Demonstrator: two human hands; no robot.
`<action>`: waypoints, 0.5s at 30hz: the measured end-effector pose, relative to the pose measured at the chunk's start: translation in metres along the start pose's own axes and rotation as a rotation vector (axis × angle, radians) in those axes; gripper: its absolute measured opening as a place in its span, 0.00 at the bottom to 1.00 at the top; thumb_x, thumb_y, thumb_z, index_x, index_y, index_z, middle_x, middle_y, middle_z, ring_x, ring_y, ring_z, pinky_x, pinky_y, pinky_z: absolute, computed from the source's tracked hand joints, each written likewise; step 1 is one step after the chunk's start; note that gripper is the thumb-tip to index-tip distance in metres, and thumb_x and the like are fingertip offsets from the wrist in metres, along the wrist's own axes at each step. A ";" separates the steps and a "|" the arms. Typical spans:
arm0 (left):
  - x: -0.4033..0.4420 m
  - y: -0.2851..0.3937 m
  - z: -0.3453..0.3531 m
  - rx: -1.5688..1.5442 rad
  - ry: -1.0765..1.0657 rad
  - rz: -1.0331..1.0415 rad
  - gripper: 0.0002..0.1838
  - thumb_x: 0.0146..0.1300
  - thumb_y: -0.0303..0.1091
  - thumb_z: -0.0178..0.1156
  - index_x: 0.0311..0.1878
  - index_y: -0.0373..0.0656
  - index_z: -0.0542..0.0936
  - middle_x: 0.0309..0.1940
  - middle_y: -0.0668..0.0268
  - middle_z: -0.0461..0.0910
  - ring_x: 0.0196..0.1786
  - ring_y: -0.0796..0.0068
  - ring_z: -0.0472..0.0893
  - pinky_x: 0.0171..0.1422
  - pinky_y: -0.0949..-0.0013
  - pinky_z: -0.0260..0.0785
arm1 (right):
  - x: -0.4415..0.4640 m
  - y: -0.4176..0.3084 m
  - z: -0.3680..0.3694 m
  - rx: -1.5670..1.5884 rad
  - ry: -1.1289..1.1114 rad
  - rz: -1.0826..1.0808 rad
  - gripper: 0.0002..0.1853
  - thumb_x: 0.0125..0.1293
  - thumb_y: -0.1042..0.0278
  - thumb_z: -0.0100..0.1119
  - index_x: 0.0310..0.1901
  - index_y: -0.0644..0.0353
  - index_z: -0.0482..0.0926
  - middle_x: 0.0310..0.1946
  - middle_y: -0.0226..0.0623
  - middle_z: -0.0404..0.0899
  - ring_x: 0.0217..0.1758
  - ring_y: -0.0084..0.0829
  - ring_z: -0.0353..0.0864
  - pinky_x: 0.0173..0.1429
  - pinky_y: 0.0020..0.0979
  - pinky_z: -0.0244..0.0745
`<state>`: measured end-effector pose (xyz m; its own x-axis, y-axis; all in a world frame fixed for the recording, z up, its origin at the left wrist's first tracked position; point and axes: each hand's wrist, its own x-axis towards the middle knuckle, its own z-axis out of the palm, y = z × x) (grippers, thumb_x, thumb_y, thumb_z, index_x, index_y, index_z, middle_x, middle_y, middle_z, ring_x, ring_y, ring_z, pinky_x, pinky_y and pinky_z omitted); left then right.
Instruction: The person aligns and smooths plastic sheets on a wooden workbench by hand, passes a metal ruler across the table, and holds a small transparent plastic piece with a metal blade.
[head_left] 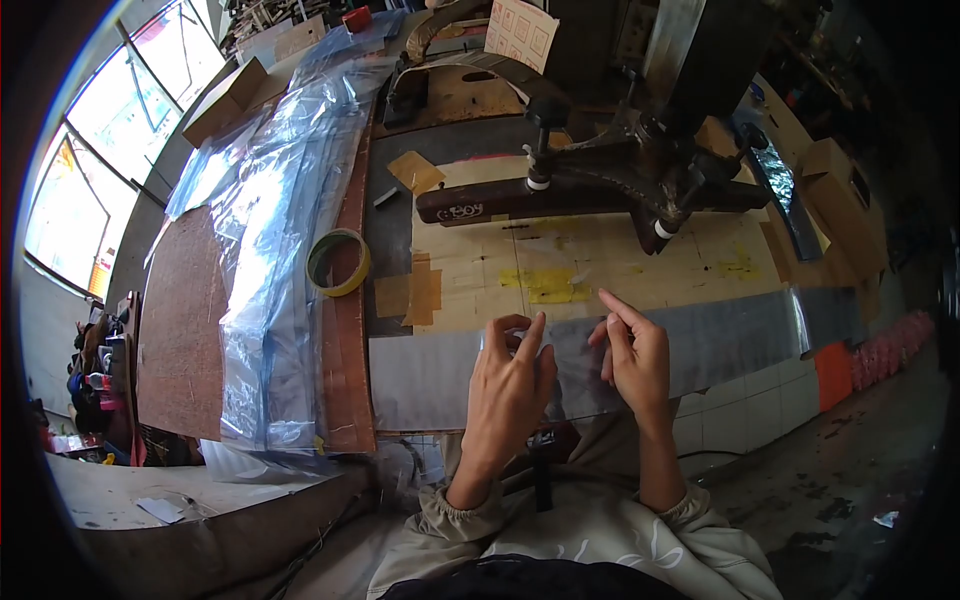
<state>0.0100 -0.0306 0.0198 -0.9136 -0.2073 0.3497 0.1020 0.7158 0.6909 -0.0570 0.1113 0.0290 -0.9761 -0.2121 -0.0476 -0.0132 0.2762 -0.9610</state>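
Left hand [508, 388] and right hand [640, 365], fingers loosely parted and seemingly free, are over the plastic sheet [425, 375], near the board [465, 285]; tape [316, 265] lies left.

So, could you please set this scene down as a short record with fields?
Left hand: fingers bent, nothing visibly held
Right hand: index finger extended, nothing visibly held
Nearest surface: shiny grey strip beside the pale board
Above board: dark metal frame
Left side: yellow tape roll, bluish plastic sheeting
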 end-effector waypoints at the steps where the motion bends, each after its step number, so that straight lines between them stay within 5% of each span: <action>1: 0.001 -0.001 0.001 0.012 0.020 0.007 0.18 0.60 0.25 0.58 0.54 0.34 0.75 0.47 0.53 0.71 0.41 0.57 0.77 0.45 0.60 0.71 | 0.002 0.000 0.000 -0.009 -0.003 -0.003 0.18 0.72 0.74 0.42 0.59 0.67 0.72 0.23 0.34 0.78 0.13 0.14 0.67 0.19 0.21 0.64; 15: 0.010 -0.001 0.005 0.076 0.025 -0.021 0.19 0.60 0.26 0.58 0.55 0.36 0.75 0.48 0.54 0.71 0.39 0.58 0.78 0.40 0.60 0.72 | 0.015 0.005 0.004 -0.008 0.011 -0.003 0.17 0.72 0.73 0.43 0.58 0.65 0.73 0.23 0.34 0.79 0.13 0.15 0.67 0.20 0.21 0.65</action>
<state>-0.0008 -0.0299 0.0196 -0.9049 -0.2392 0.3520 0.0516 0.7594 0.6486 -0.0704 0.1059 0.0228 -0.9784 -0.2024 -0.0413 -0.0181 0.2831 -0.9589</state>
